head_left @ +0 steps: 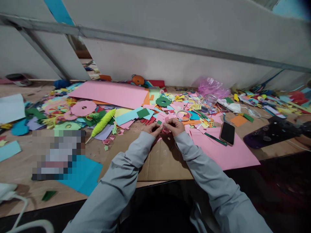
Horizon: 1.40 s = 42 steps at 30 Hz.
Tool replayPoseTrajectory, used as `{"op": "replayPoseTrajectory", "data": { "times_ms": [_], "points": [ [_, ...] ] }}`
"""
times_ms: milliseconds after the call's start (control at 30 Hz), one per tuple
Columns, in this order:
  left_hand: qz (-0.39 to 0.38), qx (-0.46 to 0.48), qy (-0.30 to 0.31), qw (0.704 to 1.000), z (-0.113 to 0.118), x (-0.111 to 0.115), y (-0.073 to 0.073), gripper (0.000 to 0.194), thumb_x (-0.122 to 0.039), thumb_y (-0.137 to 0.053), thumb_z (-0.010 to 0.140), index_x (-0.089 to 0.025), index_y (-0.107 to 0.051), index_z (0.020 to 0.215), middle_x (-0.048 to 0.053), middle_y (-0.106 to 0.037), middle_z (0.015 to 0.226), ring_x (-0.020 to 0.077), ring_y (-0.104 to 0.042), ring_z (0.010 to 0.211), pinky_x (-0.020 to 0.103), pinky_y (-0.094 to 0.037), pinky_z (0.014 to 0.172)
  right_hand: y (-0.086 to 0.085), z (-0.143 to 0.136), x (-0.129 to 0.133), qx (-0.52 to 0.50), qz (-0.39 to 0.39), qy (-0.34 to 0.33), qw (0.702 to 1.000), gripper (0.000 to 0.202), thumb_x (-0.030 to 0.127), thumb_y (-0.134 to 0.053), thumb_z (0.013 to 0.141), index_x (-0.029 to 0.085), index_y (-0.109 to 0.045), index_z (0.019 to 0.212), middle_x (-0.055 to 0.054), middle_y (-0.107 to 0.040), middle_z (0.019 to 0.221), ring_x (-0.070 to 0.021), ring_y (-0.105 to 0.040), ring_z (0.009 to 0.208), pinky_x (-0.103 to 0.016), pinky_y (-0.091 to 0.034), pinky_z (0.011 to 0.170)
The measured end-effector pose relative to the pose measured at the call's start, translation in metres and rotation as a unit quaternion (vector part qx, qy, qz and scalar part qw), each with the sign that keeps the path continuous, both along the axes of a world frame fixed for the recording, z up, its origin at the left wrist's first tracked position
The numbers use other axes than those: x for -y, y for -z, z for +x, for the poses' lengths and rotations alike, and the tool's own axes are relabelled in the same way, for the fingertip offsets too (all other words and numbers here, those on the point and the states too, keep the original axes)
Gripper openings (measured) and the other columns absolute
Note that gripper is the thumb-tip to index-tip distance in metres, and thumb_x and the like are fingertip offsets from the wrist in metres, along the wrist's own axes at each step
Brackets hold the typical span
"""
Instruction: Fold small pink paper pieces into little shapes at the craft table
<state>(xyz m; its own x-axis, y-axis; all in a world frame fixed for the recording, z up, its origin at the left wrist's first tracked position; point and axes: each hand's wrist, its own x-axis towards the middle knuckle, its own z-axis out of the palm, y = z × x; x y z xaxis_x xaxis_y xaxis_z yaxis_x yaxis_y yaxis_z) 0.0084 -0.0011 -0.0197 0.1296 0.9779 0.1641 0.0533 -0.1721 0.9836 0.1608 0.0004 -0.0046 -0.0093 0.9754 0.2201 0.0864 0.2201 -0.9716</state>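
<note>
My left hand (153, 128) and my right hand (174, 127) meet over the far part of a brown cardboard sheet (167, 165). Fingertips of both hands are pinched close together; a tiny piece may be between them, too small to make out. Just beyond them lie pink paper scraps and a roll of tape (183, 115). A dark green paper rectangle (143, 113) rests on light blue strips past my left hand. Right of my right hand, a pink sheet (218, 155) carries a green pen (215, 139) and a black phone (227, 133).
A yellow-green yarn bundle on a stick (104, 123), a large pink sheet (109, 94) and round paper cutouts (83, 108) lie left. A blurred device (58, 155) sits on blue paper (85, 174). At right is a dark bottle (272, 132). A white panel (155, 61) stands behind.
</note>
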Motion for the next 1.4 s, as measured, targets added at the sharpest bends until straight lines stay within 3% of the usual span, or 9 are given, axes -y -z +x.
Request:
{"op": "replayPoseTrajectory", "data": {
  "times_ms": [200,500,900,1000,1133,1233,1400],
  "points": [
    [-0.018,0.007,-0.003,1.0,0.001,-0.003,0.007,0.031,-0.045,-0.069,0.063,-0.016,-0.061,0.071,-0.001,-0.059,0.061,0.0111,-0.051,0.057,0.024,-0.041,0.058,-0.002,0.001,-0.001,-0.016,-0.004,0.002,1.0,0.026,0.04,-0.071,0.065,0.018,-0.058,0.07,0.002,-0.053,0.066,-0.0113,-0.046,0.062,-0.025,-0.04,0.061],
    [-0.031,0.009,0.011,0.999,0.0,0.006,-0.009,0.027,-0.042,-0.068,0.066,-0.017,-0.059,0.069,-0.004,-0.056,0.056,0.0087,-0.046,0.051,0.022,-0.037,0.053,0.002,0.001,-0.003,0.0,0.012,0.01,1.0,0.025,0.042,-0.069,0.067,0.019,-0.058,0.069,0.003,-0.05,0.062,-0.011,-0.044,0.057,-0.025,-0.038,0.056],
    [-0.013,-0.012,-0.008,1.0,-0.001,0.005,-0.008,0.03,-0.046,-0.067,0.067,-0.017,-0.061,0.068,-0.002,-0.058,0.057,0.0099,-0.047,0.052,0.023,-0.037,0.054,0.007,0.0,-0.003,0.018,0.02,0.016,1.0,0.025,0.041,-0.07,0.068,0.018,-0.059,0.072,0.002,-0.055,0.067,-0.0111,-0.049,0.061,-0.025,-0.042,0.059],
    [-0.011,0.0,-0.015,1.0,-0.002,0.006,-0.012,0.028,-0.044,-0.067,0.067,-0.017,-0.06,0.067,-0.002,-0.058,0.056,0.0101,-0.047,0.052,0.023,-0.038,0.053,0.009,0.001,-0.009,-0.06,0.004,0.016,0.998,0.038,0.042,-0.076,0.06,0.02,-0.058,0.085,0.001,-0.058,0.076,-0.0117,-0.054,0.068,-0.025,-0.046,0.063],
    [-0.032,0.018,-0.021,0.999,-0.002,0.008,-0.016,0.028,-0.045,-0.066,0.067,-0.018,-0.058,0.066,-0.003,-0.055,0.053,0.0084,-0.041,0.046,0.022,-0.034,0.048,0.012,0.003,-0.015,-0.138,-0.077,-0.026,0.987,0.06,0.043,-0.082,0.05,0.021,-0.052,0.097,0.005,-0.057,0.068,-0.0103,-0.055,0.059,-0.024,-0.047,0.056],
    [-0.03,0.017,-0.025,0.999,-0.002,0.008,-0.016,0.028,-0.045,-0.065,0.068,-0.018,-0.058,0.067,-0.003,-0.054,0.053,0.0081,-0.04,0.045,0.022,-0.033,0.047,0.011,0.002,-0.012,-0.14,-0.126,-0.074,0.979,0.058,0.041,-0.084,0.048,0.019,-0.054,0.092,0.003,-0.062,0.069,-0.0113,-0.058,0.057,-0.025,-0.047,0.054],
    [0.009,-0.02,-0.014,1.0,-0.003,0.004,-0.009,0.027,-0.044,-0.063,0.071,-0.018,-0.057,0.065,-0.004,-0.053,0.053,0.0088,-0.043,0.049,0.021,-0.034,0.05,0.006,-0.002,-0.004,-0.106,-0.098,-0.061,0.988,0.049,0.037,-0.085,0.046,0.017,-0.057,0.081,0.003,-0.063,0.068,-0.0111,-0.057,0.058,-0.025,-0.048,0.056]
  ]
}}
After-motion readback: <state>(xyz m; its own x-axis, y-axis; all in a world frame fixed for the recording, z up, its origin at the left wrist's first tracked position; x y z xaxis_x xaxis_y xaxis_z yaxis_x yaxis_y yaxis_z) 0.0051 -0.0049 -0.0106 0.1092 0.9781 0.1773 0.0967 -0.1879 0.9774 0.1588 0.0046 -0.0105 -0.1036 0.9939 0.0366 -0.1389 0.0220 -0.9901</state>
